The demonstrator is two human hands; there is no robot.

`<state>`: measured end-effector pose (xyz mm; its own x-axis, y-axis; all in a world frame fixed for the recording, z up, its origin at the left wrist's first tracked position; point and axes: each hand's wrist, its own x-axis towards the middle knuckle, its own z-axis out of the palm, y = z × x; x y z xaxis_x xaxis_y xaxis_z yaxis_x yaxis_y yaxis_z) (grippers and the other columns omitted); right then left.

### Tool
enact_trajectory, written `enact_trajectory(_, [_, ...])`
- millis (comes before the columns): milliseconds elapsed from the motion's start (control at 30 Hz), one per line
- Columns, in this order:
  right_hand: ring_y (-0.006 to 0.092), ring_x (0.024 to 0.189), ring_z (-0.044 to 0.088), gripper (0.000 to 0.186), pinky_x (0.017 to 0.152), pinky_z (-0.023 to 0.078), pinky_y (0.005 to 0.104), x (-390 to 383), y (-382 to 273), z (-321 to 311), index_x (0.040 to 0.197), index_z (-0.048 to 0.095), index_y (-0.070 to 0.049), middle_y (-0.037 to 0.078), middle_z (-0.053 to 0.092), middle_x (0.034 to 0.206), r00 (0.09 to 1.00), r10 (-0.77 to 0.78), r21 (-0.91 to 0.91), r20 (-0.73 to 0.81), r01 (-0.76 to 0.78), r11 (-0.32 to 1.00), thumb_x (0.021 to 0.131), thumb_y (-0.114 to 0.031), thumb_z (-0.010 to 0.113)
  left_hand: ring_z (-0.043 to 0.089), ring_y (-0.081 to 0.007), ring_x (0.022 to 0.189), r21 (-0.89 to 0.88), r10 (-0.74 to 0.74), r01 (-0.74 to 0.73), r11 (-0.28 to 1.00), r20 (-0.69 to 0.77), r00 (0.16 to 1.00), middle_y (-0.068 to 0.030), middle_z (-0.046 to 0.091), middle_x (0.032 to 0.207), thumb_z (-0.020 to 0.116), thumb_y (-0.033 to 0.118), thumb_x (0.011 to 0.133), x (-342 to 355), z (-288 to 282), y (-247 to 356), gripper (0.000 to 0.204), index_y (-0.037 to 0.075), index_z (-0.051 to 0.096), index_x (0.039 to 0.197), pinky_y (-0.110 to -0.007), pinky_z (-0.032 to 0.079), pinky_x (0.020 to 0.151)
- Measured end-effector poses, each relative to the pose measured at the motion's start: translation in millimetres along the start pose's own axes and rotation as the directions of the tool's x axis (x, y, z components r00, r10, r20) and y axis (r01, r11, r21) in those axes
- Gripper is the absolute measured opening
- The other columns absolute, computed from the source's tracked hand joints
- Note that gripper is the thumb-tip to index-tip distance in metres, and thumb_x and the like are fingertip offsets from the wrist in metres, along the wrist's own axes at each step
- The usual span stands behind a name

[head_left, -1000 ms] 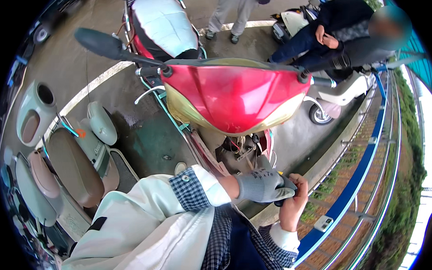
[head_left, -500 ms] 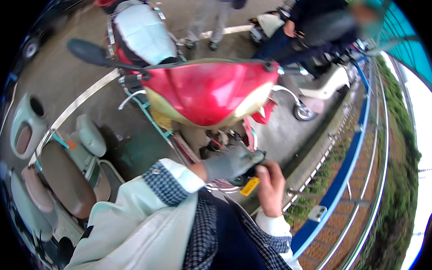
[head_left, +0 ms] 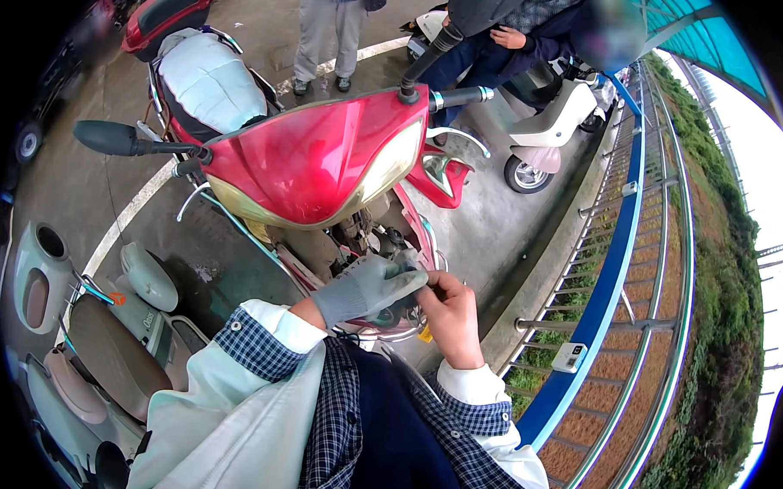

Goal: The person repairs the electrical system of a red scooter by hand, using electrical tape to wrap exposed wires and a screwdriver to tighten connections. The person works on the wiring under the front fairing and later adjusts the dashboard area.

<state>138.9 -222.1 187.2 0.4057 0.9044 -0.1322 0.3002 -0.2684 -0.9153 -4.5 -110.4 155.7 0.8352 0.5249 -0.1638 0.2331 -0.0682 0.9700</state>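
Observation:
My left hand (head_left: 366, 292), in a grey glove, is closed round a small dark part with a yellow tag (head_left: 425, 334). My bare right hand (head_left: 451, 317) pinches at the same part from the other side, fingertips against the glove. Most of the part is hidden by my fingers, so its kind does not show. Just beyond my hands stands a red scooter (head_left: 321, 160) with its front opened up. Wires and a dark component (head_left: 393, 238) show inside the opening.
At left stand a brown scooter seat (head_left: 116, 343) and pale body panels. A blue-and-silver railing (head_left: 621, 296) curves along the right. A white scooter (head_left: 556, 112) is parked beyond, near a seated person (head_left: 537, 34). Another person (head_left: 328, 35) stands at the back.
The view has shifted, so the scooter's handlebars show more fully. Both hands keep together on the dark part, and its yellow tag is now mostly covered by my right hand.

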Motion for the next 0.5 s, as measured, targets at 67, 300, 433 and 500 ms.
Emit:
enact_trajectory(67, [0.0074, 0.075, 0.058, 0.017, 0.068, 0.046, 0.0221, -1, -5, -7, 0.098, 0.067, 0.008, 0.003, 0.066, 0.083, 0.986, 0.148, 0.341, 0.072, -0.164, 0.926, 0.093, -0.006, 0.059, 0.063, -0.0089, 0.078, -0.084, -0.042, 0.052, 0.995, 0.116, 0.992, -0.0105, 0.073, 0.098, 0.061, 0.037, 0.097, -4, -4, 10, 0.043, -0.003, 0.068, 0.109, -0.031, 0.049, 0.07])
enact_trajectory(300, [0.0092, 0.073, 0.058, 0.017, 0.069, 0.046, 0.0242, -2, -1, -17, 0.096, 0.064, 0.006, 0.004, 0.064, 0.076, 0.978, 0.18, 0.322, -0.101, -0.139, 0.937, 0.095, -0.009, 0.056, 0.064, -0.0149, 0.072, 0.035, -0.043, 0.041, 0.999, 0.064, 0.997, -0.0129, 0.065, 0.079, 0.058, 0.021, 0.093, -6, -10, 13, 0.026, -0.003, 0.066, 0.096, -0.033, 0.049, 0.065])
enact_trajectory(433, [0.0139, 0.078, 0.061, 0.017, 0.074, 0.051, 0.0276, -6, -7, 3, 0.106, 0.058, 0.005, 0.011, 0.064, 0.092, 0.885, -0.3, -0.229, -0.355, 0.229, 0.946, 0.089, 0.003, 0.057, 0.066, -0.0233, 0.075, 0.204, 0.209, -0.208, 0.957, 0.018, 0.978, -0.0159, 0.066, 0.086, 0.061, 0.02, 0.091, 2, -13, -15, 0.025, 0.001, 0.065, 0.106, -0.037, 0.051, 0.064])
enact_trajectory(500, [0.0168, 0.081, 0.062, 0.019, 0.075, 0.051, 0.0289, -5, -33, 13, 0.106, 0.057, 0.004, 0.013, 0.062, 0.098, 0.767, -0.581, -0.325, -0.272, 0.495, 0.806, 0.087, 0.006, 0.057, 0.065, -0.0325, 0.078, 0.344, 0.435, -0.427, 0.836, 0.06, 0.899, -0.0173, 0.066, 0.092, 0.06, 0.018, 0.086, 13, -10, -34, 0.025, 0.001, 0.063, 0.104, -0.039, 0.053, 0.069])
